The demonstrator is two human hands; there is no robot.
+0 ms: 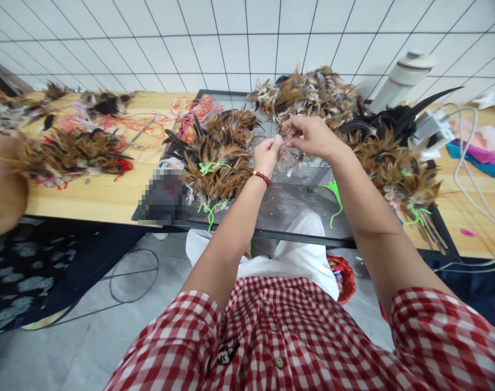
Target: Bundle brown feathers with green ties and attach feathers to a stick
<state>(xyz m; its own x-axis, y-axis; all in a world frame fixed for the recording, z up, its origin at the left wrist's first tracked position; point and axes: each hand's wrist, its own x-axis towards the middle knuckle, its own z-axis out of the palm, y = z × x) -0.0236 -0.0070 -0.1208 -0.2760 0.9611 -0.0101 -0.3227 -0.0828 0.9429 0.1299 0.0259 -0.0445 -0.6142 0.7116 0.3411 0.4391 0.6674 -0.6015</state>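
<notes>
My left hand [267, 155], with a red bead bracelet on the wrist, is closed in a pinch on a small bunch of feathers [287, 155] held between both hands. My right hand [310, 136] is also pinched on the same bunch from the right side. Both hands hover above a glass sheet [296, 209] on the table. A heap of brown feathers [217, 157] tied with green cord lies just left of my left hand. Another brown and black feather heap [398, 165] lies to the right of my right arm.
A wooden table [108, 195] carries more feather bundles [74, 152] and red cords [190, 117] on the left. Another person's arm [5, 184] shows at the far left. A white cylinder [402, 79], a socket block with white cables [432, 127] and coloured cloth [481, 157] lie right.
</notes>
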